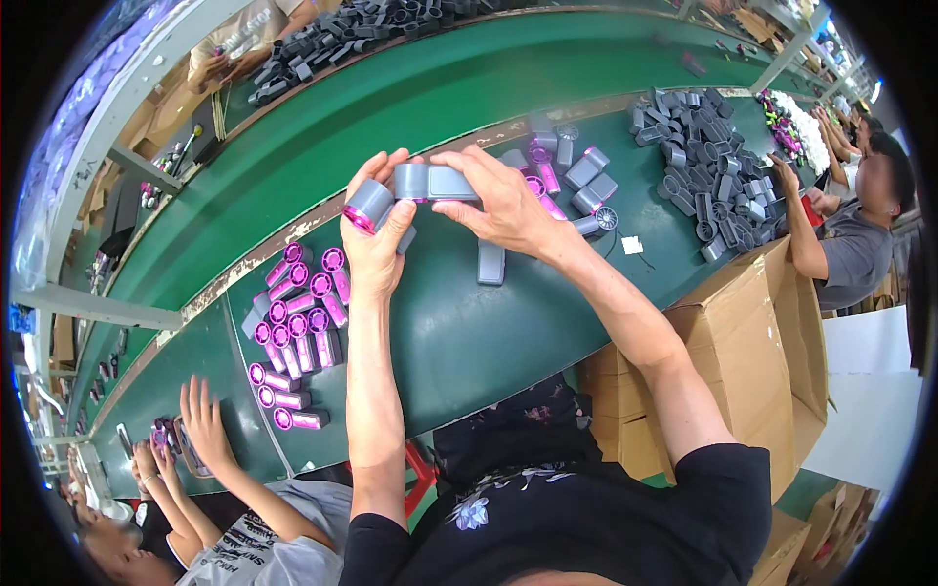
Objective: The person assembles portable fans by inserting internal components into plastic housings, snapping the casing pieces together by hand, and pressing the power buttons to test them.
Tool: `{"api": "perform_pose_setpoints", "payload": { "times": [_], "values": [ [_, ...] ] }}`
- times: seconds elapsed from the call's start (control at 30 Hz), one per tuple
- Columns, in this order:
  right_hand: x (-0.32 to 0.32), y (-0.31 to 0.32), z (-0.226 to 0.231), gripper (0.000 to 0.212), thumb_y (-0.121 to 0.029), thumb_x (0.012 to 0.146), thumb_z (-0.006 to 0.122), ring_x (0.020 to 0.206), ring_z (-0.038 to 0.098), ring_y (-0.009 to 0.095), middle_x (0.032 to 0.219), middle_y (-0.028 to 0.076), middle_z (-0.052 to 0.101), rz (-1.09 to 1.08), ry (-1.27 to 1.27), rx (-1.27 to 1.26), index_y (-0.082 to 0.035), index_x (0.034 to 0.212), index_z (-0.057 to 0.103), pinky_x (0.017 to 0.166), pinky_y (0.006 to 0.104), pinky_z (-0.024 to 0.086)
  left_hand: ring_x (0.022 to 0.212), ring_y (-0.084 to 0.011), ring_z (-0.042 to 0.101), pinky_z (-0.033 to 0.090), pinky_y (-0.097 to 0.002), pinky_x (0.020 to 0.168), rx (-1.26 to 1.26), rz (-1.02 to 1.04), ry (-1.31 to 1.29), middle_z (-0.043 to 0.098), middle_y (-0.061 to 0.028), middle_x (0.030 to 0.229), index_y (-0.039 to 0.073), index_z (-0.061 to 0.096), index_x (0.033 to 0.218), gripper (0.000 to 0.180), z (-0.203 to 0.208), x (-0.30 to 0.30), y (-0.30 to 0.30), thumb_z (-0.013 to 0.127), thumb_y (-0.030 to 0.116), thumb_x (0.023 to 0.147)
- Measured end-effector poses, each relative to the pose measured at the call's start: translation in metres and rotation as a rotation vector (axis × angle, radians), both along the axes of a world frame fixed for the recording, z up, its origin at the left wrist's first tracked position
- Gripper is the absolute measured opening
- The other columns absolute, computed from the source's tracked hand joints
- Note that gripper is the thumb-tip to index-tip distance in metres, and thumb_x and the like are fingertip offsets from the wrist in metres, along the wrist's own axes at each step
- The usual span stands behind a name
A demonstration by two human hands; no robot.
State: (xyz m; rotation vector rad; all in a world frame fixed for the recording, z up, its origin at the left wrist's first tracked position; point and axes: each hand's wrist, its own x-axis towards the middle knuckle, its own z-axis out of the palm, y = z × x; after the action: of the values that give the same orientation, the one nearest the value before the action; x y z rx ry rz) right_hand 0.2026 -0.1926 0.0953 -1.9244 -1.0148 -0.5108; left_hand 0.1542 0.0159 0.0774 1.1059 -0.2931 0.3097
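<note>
Spanning the view, the green table point(469, 361) bears a broad heap of grey shells point(718, 176) at right, apparently untouched, and a smaller cluster of pink-faced units point(298, 325) at left, seemingly further along. Between them, the left hand point(376, 249) curls around a pink-ringed grey piece point(371, 202); the right hand point(503, 202) pinches a grey casing point(447, 183) just beside it.

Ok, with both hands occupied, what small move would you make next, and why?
I'd probably lower the fan in the left hand beside the magenta fans on the left: it shows a similar magenta rim, and setting it down would free that hand to steady the gray case that the right hand pinches.
</note>
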Motion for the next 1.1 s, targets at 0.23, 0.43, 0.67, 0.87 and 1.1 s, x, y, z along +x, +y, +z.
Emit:
{"api": "perform_pose_setpoints", "payload": {
  "times": [0.23, 0.43, 0.67, 0.87, 1.1],
  "values": [
    [-0.031, 0.004, -0.004, 0.058, -0.020, 0.091, 0.089, 0.095, 0.070, 0.036, 0.113, 0.017, 0.068, -0.017, -0.044, 0.026, -0.002, 0.139, 0.063, 0.077, 0.0441, 0.059, 0.136, -0.0295, 0.066, 0.052, -0.0449, 0.118, 0.118, 0.176, -0.102, 0.070, -0.0178, 0.144, 0.003, 0.059, 0.142, 0.060, 0.005, -0.033, -0.012, 0.092, 0.013, 0.093],
    [-0.040, 0.014, -0.017, 0.058, -0.016, 0.088, 0.089, 0.094, 0.070, 0.036, 0.112, 0.017, 0.068, -0.023, -0.068, 0.098, -0.001, 0.139, 0.063, 0.076, 0.0436, 0.059, 0.135, -0.0299, 0.066, 0.052, -0.0461, 0.117, 0.115, 0.235, -0.111, 0.070, -0.0207, 0.141, 0.005, 0.060, 0.130, 0.049, 0.000, -0.043, -0.012, 0.091, 0.010, 0.093],
    [-0.044, 0.011, -0.011, 0.059, -0.017, 0.085, 0.092, 0.094, 0.072, 0.034, 0.115, 0.017, 0.070, -0.054, -0.030, 0.078, -0.003, 0.137, 0.066, 0.076, 0.0419, 0.061, 0.136, -0.0325, 0.066, 0.052, -0.0481, 0.118, 0.090, 0.148, -0.076, 0.070, -0.0200, 0.140, 0.006, 0.059, 0.126, 0.046, -0.013, -0.039, -0.007, 0.091, 0.009, 0.093],
    [-0.037, 0.008, -0.010, 0.060, -0.018, 0.081, 0.094, 0.099, 0.075, 0.031, 0.117, 0.016, 0.072, -0.055, -0.070, 0.062, -0.003, 0.134, 0.071, 0.078, 0.0400, 0.063, 0.136, -0.0333, 0.066, 0.053, -0.0481, 0.118, 0.070, 0.131, -0.132, 0.069, -0.0202, 0.140, 0.006, 0.059, 0.127, 0.048, -0.013, -0.042, -0.013, 0.091, 0.007, 0.092],
    [-0.039, 0.009, -0.021, 0.057, -0.015, 0.081, 0.092, 0.096, 0.075, 0.030, 0.115, 0.015, 0.072, -0.030, -0.108, 0.129, -0.002, 0.133, 0.071, 0.077, 0.0397, 0.063, 0.136, -0.0338, 0.066, 0.053, -0.0493, 0.117, 0.129, 0.191, -0.141, 0.069, -0.0211, 0.141, 0.006, 0.058, 0.129, 0.048, -0.018, -0.046, -0.019, 0.090, 0.008, 0.094]
  ]
}}
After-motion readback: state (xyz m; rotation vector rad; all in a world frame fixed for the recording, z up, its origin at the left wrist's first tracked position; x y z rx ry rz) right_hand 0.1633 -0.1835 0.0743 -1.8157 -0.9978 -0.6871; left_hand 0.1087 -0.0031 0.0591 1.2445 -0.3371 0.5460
